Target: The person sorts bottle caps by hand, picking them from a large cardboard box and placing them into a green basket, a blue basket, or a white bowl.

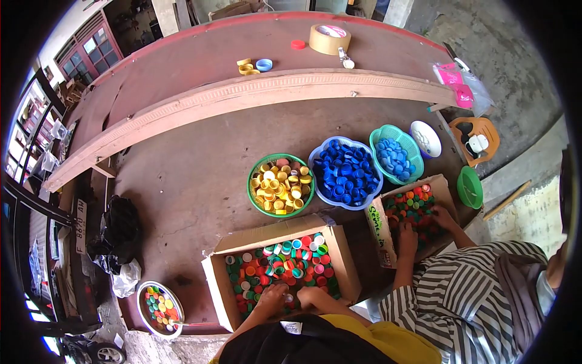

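Note:
Directly in front of me stands an open cardboard box of mixed plastic bottle caps, mostly red, green and white. Both my hands are down among the caps at its near side. My left hand has its fingers bent and drawn together over the caps. A pale cap lies close beside it. Just to the right, my right hand is curled, its fingertips mostly hidden. What either hand holds is too small to make out.
Basins of yellow caps, dark blue caps and light blue caps stand beyond the box. At right, a co-worker's hands reach into another box. A metal bowl sits left; a wooden beam crosses the table.

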Available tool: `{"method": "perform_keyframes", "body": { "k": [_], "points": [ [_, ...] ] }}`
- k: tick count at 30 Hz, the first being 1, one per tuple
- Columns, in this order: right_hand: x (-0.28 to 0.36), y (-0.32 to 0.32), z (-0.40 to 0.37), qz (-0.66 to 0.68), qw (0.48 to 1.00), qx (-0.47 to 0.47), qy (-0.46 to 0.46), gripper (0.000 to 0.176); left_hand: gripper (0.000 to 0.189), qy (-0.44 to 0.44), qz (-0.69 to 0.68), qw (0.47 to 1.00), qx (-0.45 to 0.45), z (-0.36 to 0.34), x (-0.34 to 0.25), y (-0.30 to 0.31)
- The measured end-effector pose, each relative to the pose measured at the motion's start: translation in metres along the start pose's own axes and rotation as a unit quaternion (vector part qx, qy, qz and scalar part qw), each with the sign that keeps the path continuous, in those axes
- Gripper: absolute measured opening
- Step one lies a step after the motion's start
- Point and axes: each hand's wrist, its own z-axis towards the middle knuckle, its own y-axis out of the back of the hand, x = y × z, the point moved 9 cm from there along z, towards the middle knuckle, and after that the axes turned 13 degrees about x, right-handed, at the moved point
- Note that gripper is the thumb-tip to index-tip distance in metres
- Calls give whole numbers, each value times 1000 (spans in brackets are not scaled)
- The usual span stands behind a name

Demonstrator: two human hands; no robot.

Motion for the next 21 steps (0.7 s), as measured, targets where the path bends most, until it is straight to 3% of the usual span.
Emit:
{"method": "perform_keyframes", "body": {
  "k": [13,21],
  "points": [
    [-13,-1,8,-20,983,-177,-29,17,28,-8,-47,999,-6,-7,-14,17],
    [-19,-1,-1,-44,965,-258,-32,15,33,27,-242,970,9,-19,1,13]
  ]
}}
